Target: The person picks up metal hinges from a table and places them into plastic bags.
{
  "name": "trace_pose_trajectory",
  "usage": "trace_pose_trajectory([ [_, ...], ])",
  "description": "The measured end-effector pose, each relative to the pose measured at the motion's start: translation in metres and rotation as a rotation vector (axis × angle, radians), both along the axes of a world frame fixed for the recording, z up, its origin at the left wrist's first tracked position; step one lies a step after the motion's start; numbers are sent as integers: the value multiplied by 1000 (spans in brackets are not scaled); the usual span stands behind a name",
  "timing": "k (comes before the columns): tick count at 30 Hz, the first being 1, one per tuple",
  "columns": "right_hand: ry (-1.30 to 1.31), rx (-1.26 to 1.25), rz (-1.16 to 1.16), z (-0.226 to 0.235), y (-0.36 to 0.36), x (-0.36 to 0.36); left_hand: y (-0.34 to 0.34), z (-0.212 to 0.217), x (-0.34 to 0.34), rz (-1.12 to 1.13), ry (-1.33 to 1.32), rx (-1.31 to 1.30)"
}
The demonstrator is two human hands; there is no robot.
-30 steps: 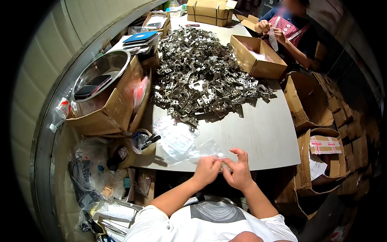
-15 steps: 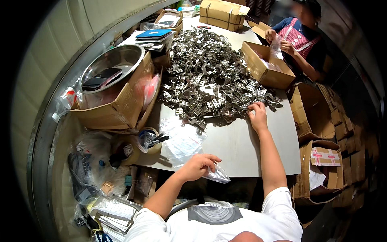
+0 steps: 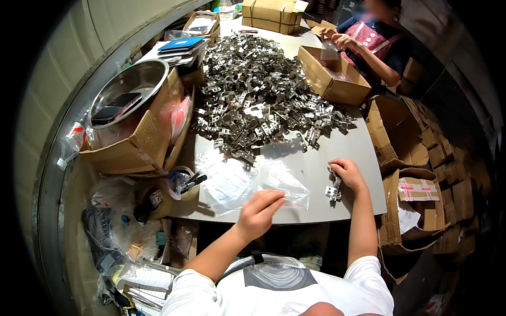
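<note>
A large heap of small silvery metal hinge pieces covers the middle of the table. My left hand is closed in a pinch at the edge of a clear plastic bag, which spreads over the near part of the table. To its left lies a stack of more clear bags. My right hand is at the right near side of the table, fingers closed on a few metal hinge pieces that hang below the fingertips. The exact number in that hand is partly hidden.
On the left stand a carton with a steel bowl and a tape roll with black markers. Across the table a co-worker handles a clear bag over an open carton. More open cartons line the right side.
My right hand has drawn back from the heap's near edge with metal hinge pieces in it. My left hand has moved the bag onto the table, where it now lies spread out.
</note>
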State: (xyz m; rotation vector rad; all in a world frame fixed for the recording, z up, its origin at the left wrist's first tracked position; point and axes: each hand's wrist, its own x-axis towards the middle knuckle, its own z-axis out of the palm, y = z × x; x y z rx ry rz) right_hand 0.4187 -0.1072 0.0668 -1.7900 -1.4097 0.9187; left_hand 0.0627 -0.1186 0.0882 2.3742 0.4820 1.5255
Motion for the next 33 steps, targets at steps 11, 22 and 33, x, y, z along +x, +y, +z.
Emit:
trace_pose_trajectory([
  [11, -643, 300, -520, -24, -106, -86, -17, -49, 32, 82, 303, -344],
  [22, 259, 396, -304, 4, -133, -120, -15, -43, 59, 144, 250, -392],
  [33, -598, 678, -308, 1, -119, -170, -35, -48, 69, -6, 230, -197],
])
